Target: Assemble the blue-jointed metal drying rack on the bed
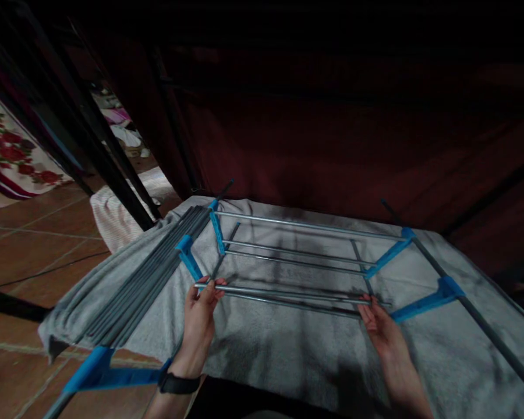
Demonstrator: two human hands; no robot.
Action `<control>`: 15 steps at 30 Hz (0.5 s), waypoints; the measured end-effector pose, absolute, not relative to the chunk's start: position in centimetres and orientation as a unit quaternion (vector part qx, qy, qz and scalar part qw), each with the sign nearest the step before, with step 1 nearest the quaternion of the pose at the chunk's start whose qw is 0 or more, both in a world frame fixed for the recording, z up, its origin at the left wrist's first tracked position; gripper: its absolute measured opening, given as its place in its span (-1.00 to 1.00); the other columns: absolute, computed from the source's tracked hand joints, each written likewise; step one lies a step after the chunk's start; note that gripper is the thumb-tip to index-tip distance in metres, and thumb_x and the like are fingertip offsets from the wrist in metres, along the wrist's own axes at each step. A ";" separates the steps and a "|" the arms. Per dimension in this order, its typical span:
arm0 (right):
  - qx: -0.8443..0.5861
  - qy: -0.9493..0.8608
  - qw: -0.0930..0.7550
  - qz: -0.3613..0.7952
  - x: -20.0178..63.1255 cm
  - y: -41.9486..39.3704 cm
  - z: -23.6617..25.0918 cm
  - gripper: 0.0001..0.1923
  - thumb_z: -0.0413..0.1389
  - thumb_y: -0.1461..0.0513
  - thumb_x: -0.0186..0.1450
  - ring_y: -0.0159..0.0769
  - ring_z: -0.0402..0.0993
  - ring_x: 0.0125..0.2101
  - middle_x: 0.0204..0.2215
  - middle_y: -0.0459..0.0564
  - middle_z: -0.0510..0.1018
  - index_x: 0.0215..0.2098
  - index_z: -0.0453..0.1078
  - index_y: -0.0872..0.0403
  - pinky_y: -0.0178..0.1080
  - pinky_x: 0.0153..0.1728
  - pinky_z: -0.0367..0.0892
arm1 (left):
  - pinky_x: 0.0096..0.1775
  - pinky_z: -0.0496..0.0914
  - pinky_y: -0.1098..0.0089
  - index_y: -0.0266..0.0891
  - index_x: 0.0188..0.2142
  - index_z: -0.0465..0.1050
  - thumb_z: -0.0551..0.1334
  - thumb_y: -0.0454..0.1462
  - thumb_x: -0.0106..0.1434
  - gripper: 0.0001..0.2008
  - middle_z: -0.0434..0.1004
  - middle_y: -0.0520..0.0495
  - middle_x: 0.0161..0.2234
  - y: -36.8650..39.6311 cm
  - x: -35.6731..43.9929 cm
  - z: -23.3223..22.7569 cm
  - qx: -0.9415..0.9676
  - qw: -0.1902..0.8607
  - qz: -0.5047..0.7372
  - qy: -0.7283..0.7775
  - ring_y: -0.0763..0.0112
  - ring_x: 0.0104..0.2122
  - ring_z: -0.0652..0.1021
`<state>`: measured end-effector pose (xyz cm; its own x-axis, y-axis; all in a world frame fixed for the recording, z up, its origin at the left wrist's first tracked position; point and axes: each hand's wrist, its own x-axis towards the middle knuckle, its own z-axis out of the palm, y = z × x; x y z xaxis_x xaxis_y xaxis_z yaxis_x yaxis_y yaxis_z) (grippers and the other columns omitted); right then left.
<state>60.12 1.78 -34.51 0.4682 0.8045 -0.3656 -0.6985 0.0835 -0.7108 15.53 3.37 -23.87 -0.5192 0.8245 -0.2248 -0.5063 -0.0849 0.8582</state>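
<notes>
Landmark: a grey towel (288, 355) spread flat, probably to cushion the metal parts lying on it.
Silver tube (283, 293): lies crosswise over the near middle of the towel, level, spanning from one hand to the other; a second tube sits just behind and touching or nearly so.
Left hand (199, 320): at the tube's left end, fingers pinched narrow around it, judged to steady that end beside a blue plastic connector (187, 256).
Right hand (382, 329): at the tube's right end, fingertips closed on it, close to another blue bracket (423, 299).
Rack frame (305, 244): further silver rails lie parallel behind the held tube, toward the towel's far edge.
Grey rods (152, 273): bundled along the towel's left edge.
Wristwatch (179, 383): on the left wrist.
</notes>
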 end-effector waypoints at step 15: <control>-0.377 -0.075 0.781 0.492 58.4 2.7 -30.0 -0.81 0.37 0.34 0.04 -0.34 0.61 -0.32 -0.37 -0.12 0.65 -0.42 0.50 0.02 -0.27 -0.20 0.54 | -0.29 0.55 0.50 -0.26 -0.44 0.47 0.25 -0.46 0.14 -0.90 0.61 0.02 -0.45 4.4 14.9 -23.7 0.115 0.511 0.665 0.532 0.42 -0.37 0.64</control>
<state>58.38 2.68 -30.02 0.5050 0.8249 -0.2540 -0.7119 0.2317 -0.6630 14.92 4.44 -23.72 -0.4511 0.8027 -0.3901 -0.5570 0.0883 0.8258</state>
